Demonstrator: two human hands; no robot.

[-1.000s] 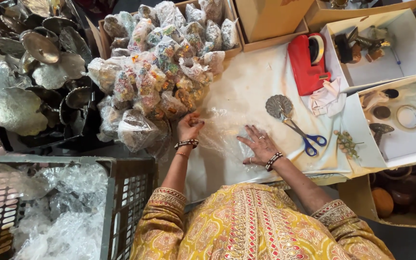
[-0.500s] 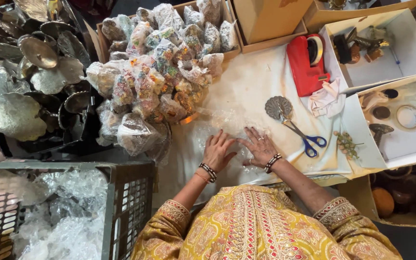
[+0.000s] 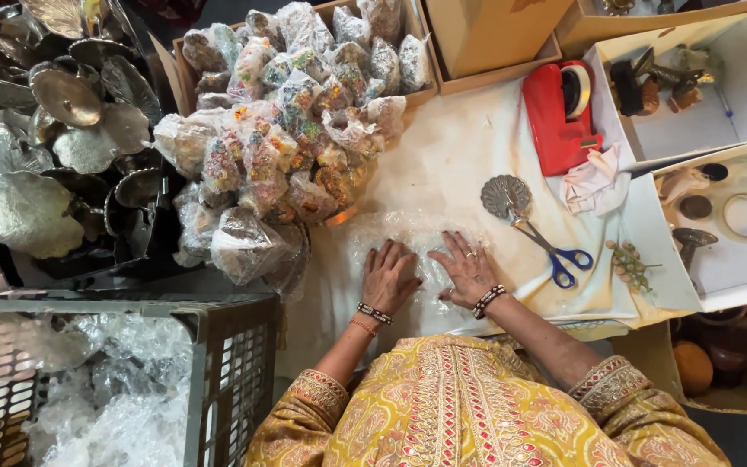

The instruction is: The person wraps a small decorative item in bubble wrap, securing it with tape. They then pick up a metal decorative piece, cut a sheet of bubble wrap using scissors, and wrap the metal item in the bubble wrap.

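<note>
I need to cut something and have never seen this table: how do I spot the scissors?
Start at the white work surface and find the red tape dispenser near its far right. Just below lies a silver fan-shaped piece; the scissors run from it, right of the right hand, the only thing with blue handles.

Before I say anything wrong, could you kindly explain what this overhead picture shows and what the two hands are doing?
There is no machine here: a camera worn on a person's head looks straight down at their own bare hands. The left hand and right hand press flat on a sheet of bubble wrap spread on the white table; neither holds anything. Beside the right hand lie blue-handled scissors and a small metal fan-shaped piece. A red tape dispenser sits beyond, and a pile of wrapped bundles lies ahead of the left hand.
</note>
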